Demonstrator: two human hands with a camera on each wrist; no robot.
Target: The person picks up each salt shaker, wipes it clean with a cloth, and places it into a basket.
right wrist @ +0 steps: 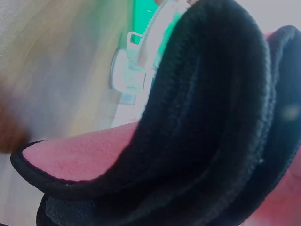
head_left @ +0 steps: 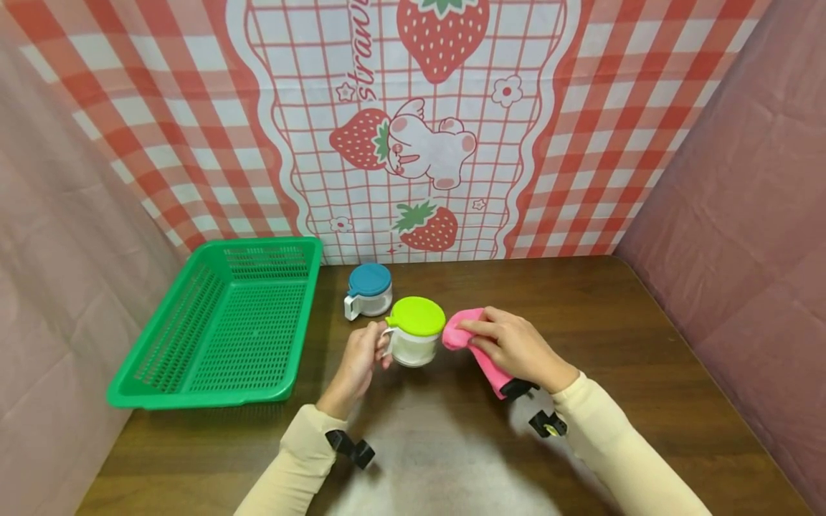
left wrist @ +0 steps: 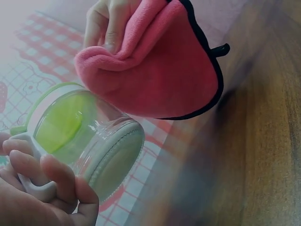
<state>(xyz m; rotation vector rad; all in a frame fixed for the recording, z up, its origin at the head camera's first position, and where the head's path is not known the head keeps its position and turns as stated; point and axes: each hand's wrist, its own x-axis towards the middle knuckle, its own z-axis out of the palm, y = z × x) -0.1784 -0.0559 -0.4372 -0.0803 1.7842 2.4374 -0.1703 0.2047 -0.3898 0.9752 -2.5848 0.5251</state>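
Note:
My left hand [head_left: 358, 362] grips the white handle of a clear glass jar [head_left: 414, 347] with a lime-green lid [head_left: 418, 316]. In the left wrist view the jar [left wrist: 87, 136] is tilted, its round base towards the lower right. My right hand [head_left: 516, 345] pinches a folded pink cloth [head_left: 464, 331] with black edging, right beside the lid. The cloth [left wrist: 155, 66] hangs down past the jar, its black loop sticking out. In the right wrist view the cloth's dark folds [right wrist: 202, 117] cover most of the picture and hide the fingers.
A second jar with a blue lid [head_left: 370, 279] and white handle stands behind, near the back edge of the wooden table [head_left: 645, 373]. To the left lies a green plastic basket [head_left: 303, 315] with slotted walls. A checked strawberry curtain [head_left: 439, 158] hangs behind the table.

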